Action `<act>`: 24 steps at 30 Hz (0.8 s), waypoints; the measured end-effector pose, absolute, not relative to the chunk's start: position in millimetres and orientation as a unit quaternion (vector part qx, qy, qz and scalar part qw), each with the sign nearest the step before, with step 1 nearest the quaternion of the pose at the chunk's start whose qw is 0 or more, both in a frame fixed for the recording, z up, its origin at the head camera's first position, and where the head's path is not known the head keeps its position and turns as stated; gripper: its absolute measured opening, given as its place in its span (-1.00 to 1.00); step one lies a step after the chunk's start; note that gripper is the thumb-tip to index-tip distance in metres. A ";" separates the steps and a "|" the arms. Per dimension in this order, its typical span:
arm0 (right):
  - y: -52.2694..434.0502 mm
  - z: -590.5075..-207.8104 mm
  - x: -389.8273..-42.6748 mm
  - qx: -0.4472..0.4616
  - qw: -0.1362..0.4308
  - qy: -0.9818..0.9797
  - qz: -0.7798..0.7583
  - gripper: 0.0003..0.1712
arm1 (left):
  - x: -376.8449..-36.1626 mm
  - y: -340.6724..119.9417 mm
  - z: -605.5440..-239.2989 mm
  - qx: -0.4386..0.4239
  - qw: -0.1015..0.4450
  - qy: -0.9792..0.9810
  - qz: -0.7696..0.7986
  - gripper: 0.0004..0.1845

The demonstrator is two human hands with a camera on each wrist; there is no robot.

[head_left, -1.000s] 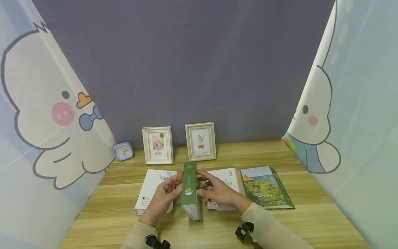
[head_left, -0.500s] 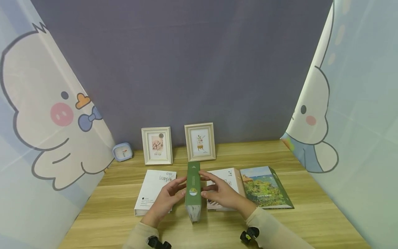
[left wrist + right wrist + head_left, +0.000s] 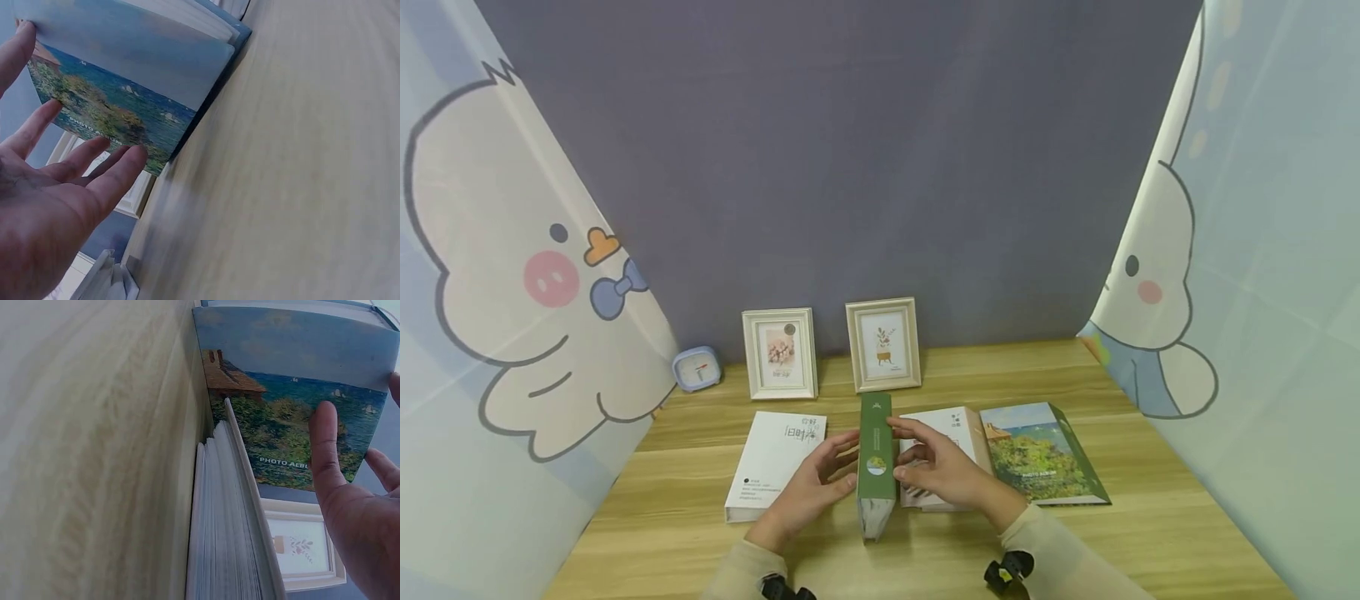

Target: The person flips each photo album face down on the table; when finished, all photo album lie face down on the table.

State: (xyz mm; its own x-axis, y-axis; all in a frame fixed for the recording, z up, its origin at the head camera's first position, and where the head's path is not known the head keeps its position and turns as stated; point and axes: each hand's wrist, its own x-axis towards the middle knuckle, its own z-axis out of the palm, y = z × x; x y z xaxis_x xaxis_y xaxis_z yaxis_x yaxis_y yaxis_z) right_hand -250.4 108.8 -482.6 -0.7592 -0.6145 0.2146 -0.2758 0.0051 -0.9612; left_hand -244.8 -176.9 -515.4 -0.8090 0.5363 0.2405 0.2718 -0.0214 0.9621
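A green photo album is standing spine-up on the desk, the left grip and right grip flanking it; both are spreading loosely, fingers uncurled, clasping nothing, probably steadying it against tipping.

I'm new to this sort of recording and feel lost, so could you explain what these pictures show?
There is no machine here, just a person's bare hands. The wide picture comes from a camera on the head; the other two come from the left and right wrists, so they look tilted.

On the wooden table are a blue clock, one picture frame and another, and two white books with a landscape album lying flat.

Between the left hand and right hand, a green album stands on edge, spine up. Neither hand wraps round it; how firmly they touch it is hard to tell.
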 end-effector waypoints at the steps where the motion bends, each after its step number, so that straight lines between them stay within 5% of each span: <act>1: 109.4 -482.6 -250.5 -0.320 0.137 0.691 -0.633 -0.17 | -244.7 -176.5 -515.2 0.294 0.102 0.691 0.652 -0.32; 24: 112.6 -486.1 -252.3 -0.310 0.160 0.662 -0.664 -0.10 | -240.9 -171.8 -511.9 0.291 0.082 0.699 0.648 -0.31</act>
State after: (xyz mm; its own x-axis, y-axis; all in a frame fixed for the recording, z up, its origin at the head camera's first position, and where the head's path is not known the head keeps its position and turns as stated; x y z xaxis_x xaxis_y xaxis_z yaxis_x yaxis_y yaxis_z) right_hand -252.3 112.6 -486.1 -0.7572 -0.6220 0.1994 -0.1973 -0.0731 -0.9776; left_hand -240.9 -171.8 -511.9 -0.8176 0.5124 0.2627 0.3008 -0.0090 0.9536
